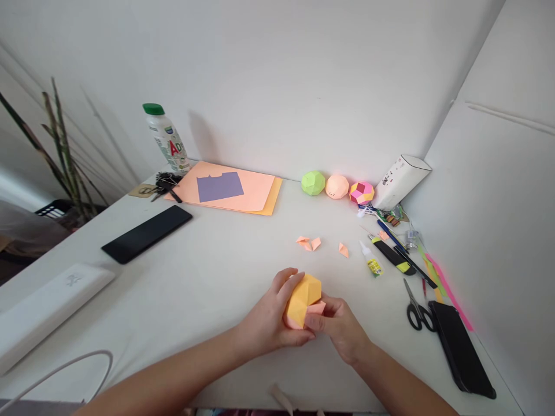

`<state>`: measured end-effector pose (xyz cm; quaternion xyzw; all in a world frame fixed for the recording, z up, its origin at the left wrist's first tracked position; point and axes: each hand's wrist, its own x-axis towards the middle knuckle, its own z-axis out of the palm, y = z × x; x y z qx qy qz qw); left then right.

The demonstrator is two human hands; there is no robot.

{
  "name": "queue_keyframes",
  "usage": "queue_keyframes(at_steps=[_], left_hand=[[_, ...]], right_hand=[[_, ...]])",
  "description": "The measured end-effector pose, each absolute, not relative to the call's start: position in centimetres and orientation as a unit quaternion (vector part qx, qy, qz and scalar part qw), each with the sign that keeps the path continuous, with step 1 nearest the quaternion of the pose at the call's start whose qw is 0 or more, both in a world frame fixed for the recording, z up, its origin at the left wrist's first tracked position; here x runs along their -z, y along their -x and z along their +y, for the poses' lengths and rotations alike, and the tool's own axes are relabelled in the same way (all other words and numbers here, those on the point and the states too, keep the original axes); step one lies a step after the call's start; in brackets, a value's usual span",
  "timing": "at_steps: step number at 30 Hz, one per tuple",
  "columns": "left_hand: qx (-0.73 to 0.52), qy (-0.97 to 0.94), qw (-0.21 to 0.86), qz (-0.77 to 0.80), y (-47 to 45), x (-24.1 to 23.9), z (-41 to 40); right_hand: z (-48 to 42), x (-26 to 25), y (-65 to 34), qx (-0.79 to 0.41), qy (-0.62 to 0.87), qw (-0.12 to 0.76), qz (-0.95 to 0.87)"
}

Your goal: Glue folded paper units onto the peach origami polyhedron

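Observation:
A yellow and peach paper polyhedron (302, 297) is held between both hands, above the near part of the white table. My left hand (277, 315) wraps around its left side, fingers over the top and thumb underneath. On its right, my right hand (338, 323) pinches a peach paper piece (317, 307) against the ball with thumb and fingers. Part of that piece is hidden by the thumb. Just beyond the hands lie several small folded peach paper pieces (307, 243), with another folded piece (343, 249) to their right. A small glue bottle (371, 260) lies close by.
Finished paper balls in green (313, 182), peach (337, 186) and multicolour (361, 192) sit by the wall. Scissors (418, 312), a utility knife (392, 255) and a black case (462, 349) lie right. Paper sheets (255, 196), a phone (147, 233) and a white bottle (168, 138) are left.

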<state>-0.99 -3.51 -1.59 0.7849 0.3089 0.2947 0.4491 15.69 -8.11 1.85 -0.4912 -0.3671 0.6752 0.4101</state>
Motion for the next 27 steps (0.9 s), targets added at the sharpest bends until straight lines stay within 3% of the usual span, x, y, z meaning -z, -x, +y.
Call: queue_keyframes(at_steps=[14, 27], left_hand=[[-0.272, -0.842, 0.338, 0.320, 0.9, 2.5, -4.0], [-0.265, -0.841, 0.334, 0.333, 0.7, 2.3, -4.3]], right_hand=[[-8.3, -1.6, -15.3, -0.654, 0.526, 0.401, -0.366], [-8.5, -1.7, -14.9, -0.627, 0.543, 0.410, -0.378]])
